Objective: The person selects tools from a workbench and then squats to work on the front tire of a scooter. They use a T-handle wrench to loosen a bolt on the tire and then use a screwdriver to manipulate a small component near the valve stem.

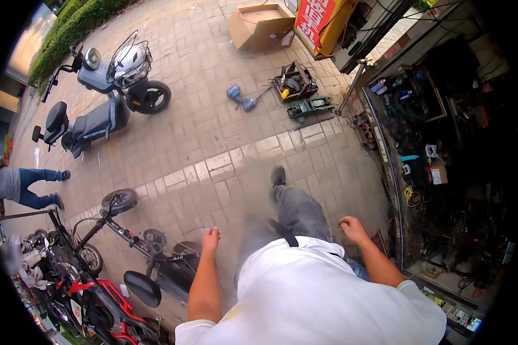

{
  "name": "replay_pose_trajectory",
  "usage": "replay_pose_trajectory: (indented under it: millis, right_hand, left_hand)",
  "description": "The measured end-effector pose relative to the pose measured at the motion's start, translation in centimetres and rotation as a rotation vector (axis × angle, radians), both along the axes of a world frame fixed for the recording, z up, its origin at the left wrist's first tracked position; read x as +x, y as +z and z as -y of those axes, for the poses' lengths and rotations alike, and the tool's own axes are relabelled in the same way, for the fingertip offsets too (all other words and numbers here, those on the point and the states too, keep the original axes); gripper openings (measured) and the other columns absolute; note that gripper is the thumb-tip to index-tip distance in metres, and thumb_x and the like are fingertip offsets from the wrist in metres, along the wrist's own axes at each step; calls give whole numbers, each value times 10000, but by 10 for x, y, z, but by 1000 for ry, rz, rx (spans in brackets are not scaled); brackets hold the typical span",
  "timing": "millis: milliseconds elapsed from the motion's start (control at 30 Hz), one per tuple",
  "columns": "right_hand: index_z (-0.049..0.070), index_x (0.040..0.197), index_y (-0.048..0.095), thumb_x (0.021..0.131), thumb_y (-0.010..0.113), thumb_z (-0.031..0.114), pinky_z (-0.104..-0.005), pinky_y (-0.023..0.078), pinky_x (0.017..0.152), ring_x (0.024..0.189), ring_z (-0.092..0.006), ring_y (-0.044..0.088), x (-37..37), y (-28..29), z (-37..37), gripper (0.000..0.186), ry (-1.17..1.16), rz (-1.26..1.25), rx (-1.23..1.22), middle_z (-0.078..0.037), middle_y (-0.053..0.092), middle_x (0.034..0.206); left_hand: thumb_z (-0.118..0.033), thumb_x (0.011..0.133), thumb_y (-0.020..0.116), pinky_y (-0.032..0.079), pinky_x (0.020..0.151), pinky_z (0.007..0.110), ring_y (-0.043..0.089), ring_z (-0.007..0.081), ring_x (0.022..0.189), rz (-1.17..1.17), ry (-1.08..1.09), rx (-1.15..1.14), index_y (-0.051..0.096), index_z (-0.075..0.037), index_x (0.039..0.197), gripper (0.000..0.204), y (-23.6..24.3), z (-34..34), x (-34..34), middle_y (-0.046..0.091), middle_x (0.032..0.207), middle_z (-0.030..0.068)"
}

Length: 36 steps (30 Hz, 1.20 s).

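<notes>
My left hand (211, 239) hangs over the paving, fingers curled and pinched together; whatever they hold, if anything, is too small to make out. Closest to it is a black folding electric bike (155, 253), lying or leaning just left of my forearm. On the other side, my right hand (354, 230) is loosely closed beside my hip, with nothing seen in it. Between the hands, my grey trouser leg (305, 213) and dark shoe (278, 176) stretch forward as in a stride, the other leg blurred.
Ahead lie a blue cordless power tool (242, 98), an open toolbox (294, 84), a green floor jack (312, 107) and a cardboard box (262, 29). A grey scooter (106, 95) stands far left, near another person (31, 187). Cluttered shelves (431, 155) line the right; several bikes (92, 287) crowd the near left.
</notes>
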State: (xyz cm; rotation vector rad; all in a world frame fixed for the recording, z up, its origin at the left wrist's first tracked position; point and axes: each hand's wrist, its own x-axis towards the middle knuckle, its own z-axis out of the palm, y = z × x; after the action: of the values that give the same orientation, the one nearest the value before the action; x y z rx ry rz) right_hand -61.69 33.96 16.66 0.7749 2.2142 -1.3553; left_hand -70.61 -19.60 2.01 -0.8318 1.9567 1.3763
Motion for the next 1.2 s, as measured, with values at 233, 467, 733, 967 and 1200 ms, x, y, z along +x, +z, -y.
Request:
replay_pose_trajectory:
  millis: [233, 467, 733, 967, 1200]
  right_hand:
    - [-27, 970, 604, 906, 484, 90, -326, 522, 559, 610, -175, 638, -164, -74, -10, 180, 63, 152, -66, -99, 651, 723]
    - [11, 790, 537, 960, 452, 195, -323, 496, 499, 527, -188, 615, -440, -108, -78, 265, 205, -11, 11, -106, 625, 635]
    - [-20, 750, 590, 946, 535, 357, -311, 476, 495, 509, -159, 584, -720, -28, -89, 428, 63, -38, -43, -101, 625, 648]
    - [-13, 822, 616, 914, 612, 316, -275, 481, 577, 625, -120, 591, -751, -8, -13, 342, 13, 3, -129, -53, 634, 721]
    - [4, 1066, 609, 900, 630, 124, -250, 474, 783, 864, -104, 583, -870, 142, 54, 205, -139, -439, -120, -39, 633, 961]
  left_hand:
    - [-410, 927, 548, 475, 642, 314, 638, 185, 809, 64, 82, -53, 586, -2, 1103, 445, -14, -1, -119, 667, 1020, 117]
    - [-411, 931, 538, 475, 730, 348, 633, 226, 889, 278, 273, -78, 549, -25, 1161, 449, 33, -34, -237, 649, 1082, 129]
    - [-390, 946, 518, 464, 824, 349, 604, 210, 987, 97, 247, 88, 543, -13, 1189, 449, 96, -113, -477, 620, 1154, 129]
    - [-392, 946, 523, 466, 829, 349, 609, 214, 975, 170, 229, 229, 544, -10, 1188, 452, 77, -94, -610, 629, 1148, 127]
    - [-411, 936, 536, 468, 807, 339, 614, 204, 961, 94, 57, 150, 559, -24, 1172, 454, 71, -36, -743, 644, 1121, 124]
